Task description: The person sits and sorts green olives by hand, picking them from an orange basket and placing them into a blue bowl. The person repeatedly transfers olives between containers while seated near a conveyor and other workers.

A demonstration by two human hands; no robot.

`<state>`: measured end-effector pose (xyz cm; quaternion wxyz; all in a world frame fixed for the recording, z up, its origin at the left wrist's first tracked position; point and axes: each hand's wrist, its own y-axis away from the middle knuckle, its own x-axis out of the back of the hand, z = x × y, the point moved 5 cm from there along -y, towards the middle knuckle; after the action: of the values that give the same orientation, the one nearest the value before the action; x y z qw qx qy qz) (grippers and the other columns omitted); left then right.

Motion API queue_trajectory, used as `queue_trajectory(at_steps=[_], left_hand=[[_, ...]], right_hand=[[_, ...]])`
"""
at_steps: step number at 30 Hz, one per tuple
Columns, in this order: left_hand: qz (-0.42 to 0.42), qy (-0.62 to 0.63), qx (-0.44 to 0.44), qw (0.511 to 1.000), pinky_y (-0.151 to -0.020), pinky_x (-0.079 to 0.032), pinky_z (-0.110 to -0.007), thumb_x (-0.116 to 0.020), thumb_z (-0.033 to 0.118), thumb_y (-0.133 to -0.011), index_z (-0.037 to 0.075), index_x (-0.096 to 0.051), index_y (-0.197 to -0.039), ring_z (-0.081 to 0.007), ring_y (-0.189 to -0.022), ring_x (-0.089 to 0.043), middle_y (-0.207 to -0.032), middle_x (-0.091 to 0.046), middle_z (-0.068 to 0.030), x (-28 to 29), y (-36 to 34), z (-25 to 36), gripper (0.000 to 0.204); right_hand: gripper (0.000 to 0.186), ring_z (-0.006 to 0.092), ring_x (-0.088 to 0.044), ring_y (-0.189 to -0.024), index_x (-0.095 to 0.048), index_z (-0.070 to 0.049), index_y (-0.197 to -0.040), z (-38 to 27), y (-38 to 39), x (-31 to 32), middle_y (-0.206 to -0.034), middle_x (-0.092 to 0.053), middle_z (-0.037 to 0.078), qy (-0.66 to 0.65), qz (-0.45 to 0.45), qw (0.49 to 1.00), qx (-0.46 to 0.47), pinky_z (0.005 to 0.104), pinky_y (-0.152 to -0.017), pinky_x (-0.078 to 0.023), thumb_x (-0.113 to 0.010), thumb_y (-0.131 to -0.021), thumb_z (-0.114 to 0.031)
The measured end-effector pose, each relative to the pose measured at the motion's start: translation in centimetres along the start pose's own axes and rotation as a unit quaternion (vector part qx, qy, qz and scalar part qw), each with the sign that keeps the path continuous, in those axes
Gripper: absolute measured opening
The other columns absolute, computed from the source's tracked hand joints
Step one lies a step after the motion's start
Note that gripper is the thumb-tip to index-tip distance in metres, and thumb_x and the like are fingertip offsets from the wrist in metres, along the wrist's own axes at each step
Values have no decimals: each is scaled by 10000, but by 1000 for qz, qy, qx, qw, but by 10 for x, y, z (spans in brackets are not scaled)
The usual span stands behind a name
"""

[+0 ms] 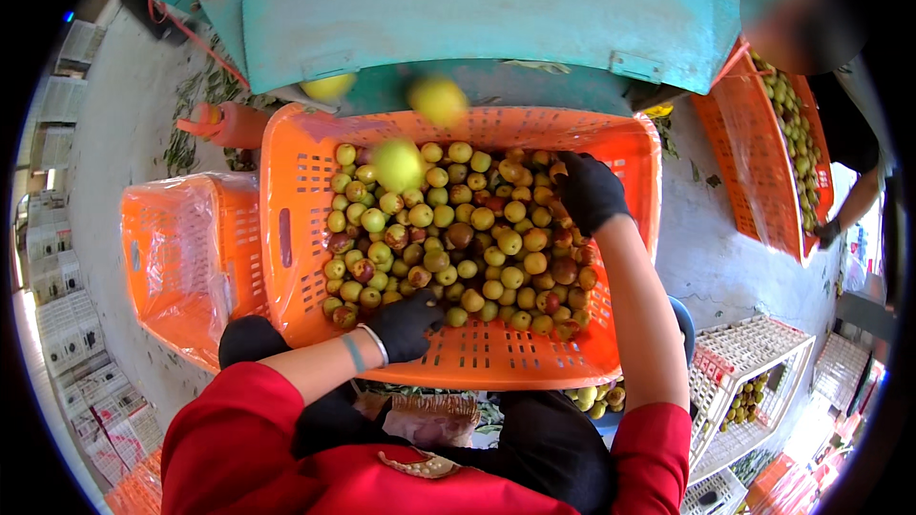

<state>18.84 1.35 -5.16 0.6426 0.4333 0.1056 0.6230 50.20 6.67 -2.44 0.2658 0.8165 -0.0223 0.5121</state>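
Observation:
A large orange plastic crate sits in front of me, holding many small round jujubes, yellow-green with brown or reddish patches. At its near side my left hand, in a black glove, rests against the fruit with fingers bent; what they hold, if anything, is hidden. My right hand, also black-gloved, lies on the jujubes at the far right, fingers spread and partly hidden among them. Above the crate, a blurred yellow-green jujube drops through the air, with another falling jujube nearer me.
A teal metal machine chute overhangs the crate's far edge. An orange crate lined with clear plastic stands at left. On the right are another person's fruit-filled orange crate, that person's gloved hand, and a white plastic crate.

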Motion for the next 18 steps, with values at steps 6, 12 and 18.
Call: queue_trajectory(at_steps=[6, 12, 18], left_hand=[[72, 198, 56, 976, -817, -461, -333, -609, 115, -759, 101, -615, -966, -226, -912, -579, -929, -597, -79, 38, 53, -57, 207], [220, 148, 149, 953, -672, -497, -358, -706, 267, -749, 65, -653, -846, -242, -705, -624, -756, -640, -102, 97, 54, -94, 230], [373, -44, 87, 923, -680, -505, -402, -585, 243, -840, 63, -666, -1002, -320, -752, -632, -829, -656, -167, 124, 27, -108, 255]], right_hand=[[715, 352, -500, -1159, -385, 25, -1278, 29, -3, -77, -1325, -388, 249, -11, -83, 985, -153, 429, -920, -447, -624, -800, -449], [367, 403, -574, -963, -551, -48, -1107, -8, 71, -105, -1148, -533, 237, 40, -167, 985, 30, 487, -828, -473, -481, -888, -335], [323, 375, -574, -973, -585, -84, -1066, -28, 127, -119, -1046, -579, 194, -31, -225, 970, 88, 450, -806, -486, -539, -849, -320]])
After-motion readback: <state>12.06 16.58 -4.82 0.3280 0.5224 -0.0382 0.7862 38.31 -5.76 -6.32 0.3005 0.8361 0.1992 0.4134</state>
